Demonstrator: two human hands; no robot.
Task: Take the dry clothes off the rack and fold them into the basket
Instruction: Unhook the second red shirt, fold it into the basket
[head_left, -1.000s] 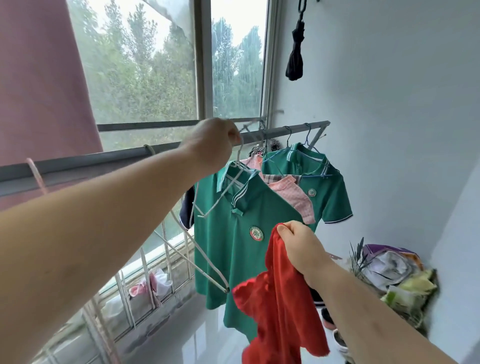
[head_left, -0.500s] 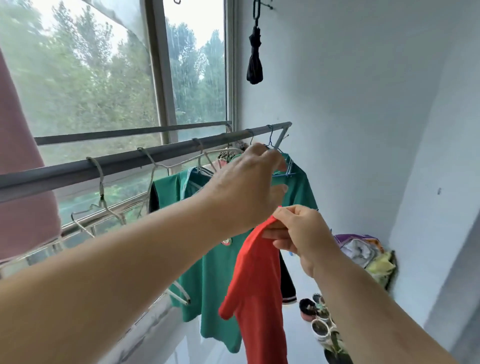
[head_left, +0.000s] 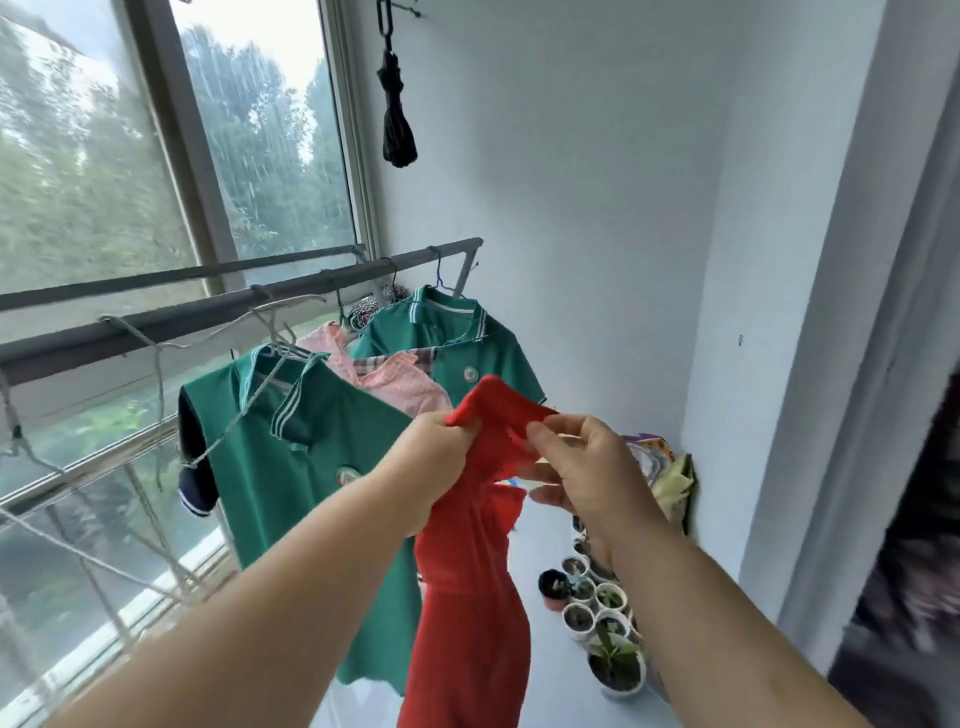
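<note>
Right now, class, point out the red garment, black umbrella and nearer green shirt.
red garment (head_left: 467, 597), head view, hanging middle.
black umbrella (head_left: 397, 130), head view, folded canopy.
nearer green shirt (head_left: 291, 467), head view, chest.

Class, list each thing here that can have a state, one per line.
red garment, off the rail, held by both hands
left hand, grips the red garment
right hand, pinches the red garment
near green polo, hanging on the rail
far green polo, hanging on the rail
black umbrella, folded, hanging
</note>
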